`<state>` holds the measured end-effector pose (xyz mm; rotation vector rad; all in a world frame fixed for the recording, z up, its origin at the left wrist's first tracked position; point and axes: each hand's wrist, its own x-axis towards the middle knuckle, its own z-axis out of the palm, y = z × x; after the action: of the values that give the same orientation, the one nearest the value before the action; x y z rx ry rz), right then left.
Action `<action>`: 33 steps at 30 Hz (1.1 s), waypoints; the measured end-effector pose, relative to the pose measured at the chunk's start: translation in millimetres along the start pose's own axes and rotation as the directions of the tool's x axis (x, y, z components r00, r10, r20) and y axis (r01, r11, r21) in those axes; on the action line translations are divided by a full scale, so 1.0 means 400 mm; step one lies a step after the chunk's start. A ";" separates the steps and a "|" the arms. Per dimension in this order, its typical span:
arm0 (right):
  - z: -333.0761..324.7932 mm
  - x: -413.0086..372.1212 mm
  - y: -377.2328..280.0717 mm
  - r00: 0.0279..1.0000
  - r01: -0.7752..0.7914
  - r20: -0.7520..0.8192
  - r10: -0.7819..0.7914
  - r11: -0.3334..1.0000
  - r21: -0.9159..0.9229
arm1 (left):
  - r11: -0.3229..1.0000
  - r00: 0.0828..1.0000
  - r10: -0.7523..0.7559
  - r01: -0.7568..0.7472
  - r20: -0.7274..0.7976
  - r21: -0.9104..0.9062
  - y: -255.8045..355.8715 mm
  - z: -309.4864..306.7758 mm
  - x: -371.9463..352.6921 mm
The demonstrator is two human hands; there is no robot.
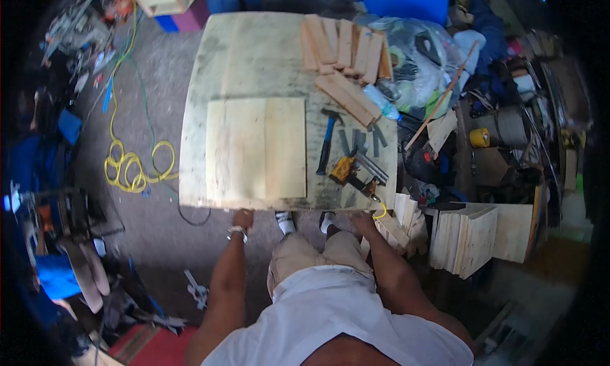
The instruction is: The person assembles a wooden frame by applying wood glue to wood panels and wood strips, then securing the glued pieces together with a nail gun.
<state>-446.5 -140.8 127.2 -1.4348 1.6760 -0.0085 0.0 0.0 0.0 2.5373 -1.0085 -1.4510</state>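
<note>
My left hand (243, 220), with a band on its wrist, is at the front edge of the wooden worktable (254, 58). Further right, my right hand (364, 222) is at the same edge, below a yellow and black nail gun (344, 170). The fingers of both hands are blurred or hidden at the edge. A square pale wood panel (256, 149) lies flat on the table, nearer my left hand. Right of the panel lies a hammer (328, 140) with a dark blue handle. Several dark grey strips (359, 140) lie beside it.
Several short wood boards (345, 45) are piled at the back right, near a plastic bottle (381, 103). A yellow hose (130, 175) coils on the floor at left. Stacked wood panels (462, 239) stand right of the table. A clear plastic bag (422, 61) bulges beyond the boards.
</note>
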 end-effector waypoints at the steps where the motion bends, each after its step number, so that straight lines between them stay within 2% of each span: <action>1: 0.036 -0.002 0.097 0.999 0.006 -0.045 -0.006 1.000 0.009 | 0.996 0.993 0.082 -0.080 -0.082 0.025 0.056 0.006 -0.044; 2: 0.062 0.008 0.208 0.997 0.007 -0.082 -0.005 1.000 0.018 | 0.984 0.985 0.166 -0.168 -0.036 -0.052 0.066 0.030 -0.035; 3: 0.047 -0.008 0.242 0.992 -0.068 -0.096 0.077 0.993 0.093 | 0.989 0.988 0.149 -0.148 0.041 -0.013 0.136 -0.006 -0.104; 4: 0.026 -0.023 0.281 0.973 -0.157 -0.155 0.173 0.981 0.112 | 0.963 0.962 0.267 -0.264 0.060 -0.051 0.176 0.029 -0.098; 5: 0.017 0.015 0.346 0.952 -0.211 -0.219 0.215 0.976 0.043 | 0.967 0.966 0.254 -0.251 0.057 -0.053 0.237 0.045 -0.105; 6: -0.034 0.023 0.347 0.954 -0.181 -0.240 0.178 0.983 0.008 | 0.969 0.968 0.243 -0.239 0.060 -0.066 0.330 0.059 -0.130; 9: -0.146 0.140 0.245 0.946 -0.033 -0.324 -0.026 0.984 -0.177 | 0.970 0.975 0.224 -0.222 0.010 -0.102 0.447 0.047 -0.185; 11: -0.221 0.257 0.130 0.914 0.141 -0.386 -0.122 0.990 0.021 | 0.971 0.976 0.214 -0.216 -0.022 -0.108 0.473 0.058 -0.199; 12: -0.263 0.344 0.080 0.956 0.019 -0.294 -0.019 1.000 -0.004 | 0.975 0.979 0.202 -0.203 -0.024 -0.094 0.458 0.071 -0.213; 13: -0.282 0.434 0.062 0.958 0.052 -0.273 -0.083 0.992 -0.117 | 0.979 0.982 0.185 -0.187 -0.025 -0.082 0.441 0.085 -0.236; 14: -0.331 0.482 -0.010 0.966 0.084 -0.246 -0.081 0.997 0.001 | 0.990 0.994 0.112 -0.112 -0.007 -0.082 0.440 0.093 -0.268; 15: -0.350 0.547 -0.046 0.934 0.156 -0.309 -0.179 0.983 -0.099 | 0.996 0.999 0.036 -0.036 0.004 -0.080 0.435 0.097 -0.304; 16: -0.360 0.610 -0.078 0.888 0.221 -0.363 -0.282 0.954 -0.202 | 1.000 1.000 -0.021 0.021 0.005 -0.003 0.420 0.105 -0.334; 17: -0.373 0.661 -0.116 0.891 0.226 -0.349 -0.292 0.949 -0.218 | 0.995 0.997 -0.075 0.075 0.002 0.073 0.390 0.108 -0.368; 19: -0.413 0.725 -0.195 0.905 0.241 -0.277 -0.324 0.925 -0.295 | 0.994 0.996 -0.087 0.085 0.031 0.068 0.169 0.195 -0.377; 20: -0.437 0.744 -0.241 0.914 0.257 -0.214 -0.344 0.900 -0.351 | 0.961 0.978 -0.204 0.210 0.053 -0.181 0.159 0.203 -0.424; 21: -0.445 0.762 -0.272 0.921 0.275 -0.150 -0.361 0.871 -0.406 | 0.852 0.947 -0.305 0.319 0.101 -0.416 0.168 0.219 -0.471; 23: -0.419 0.792 -0.294 0.894 0.243 -0.235 -0.381 0.854 -0.461 | 0.836 0.927 -0.322 0.373 0.190 -0.403 0.190 0.221 -0.526; 26: -0.397 0.822 -0.295 0.879 0.135 -0.332 -0.341 0.848 -0.513 | 0.720 0.878 -0.450 0.464 0.162 -0.516 0.280 0.218 -0.523; 27: -0.392 0.829 -0.292 0.875 0.127 -0.333 -0.351 0.831 -0.542 | 0.889 0.927 -0.349 0.374 0.138 -0.264 0.425 0.155 -0.505; 29: -0.377 0.830 -0.272 0.887 0.135 -0.285 -0.363 0.795 -0.592 | 0.982 0.976 -0.187 0.185 0.114 0.029 0.538 0.135 -0.414; 30: -0.370 0.840 -0.261 0.897 0.152 -0.246 -0.368 0.778 -0.609 | 0.991 0.989 -0.125 0.122 0.073 0.051 0.510 0.163 -0.346; 32: -0.374 0.843 -0.257 0.888 0.187 -0.218 -0.405 0.751 -0.633 | 0.992 0.999 0.042 -0.041 -0.003 0.119 0.690 0.130 -0.242; 33: -0.383 0.824 -0.253 0.872 0.197 -0.232 -0.431 0.742 -0.641 | 0.992 0.992 0.123 -0.122 -0.024 0.043 0.799 0.106 -0.203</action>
<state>-434.9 -513.8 71.2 -2.3287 1.7870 0.0747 -225.0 -194.8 148.4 2.4664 -1.1793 -1.3752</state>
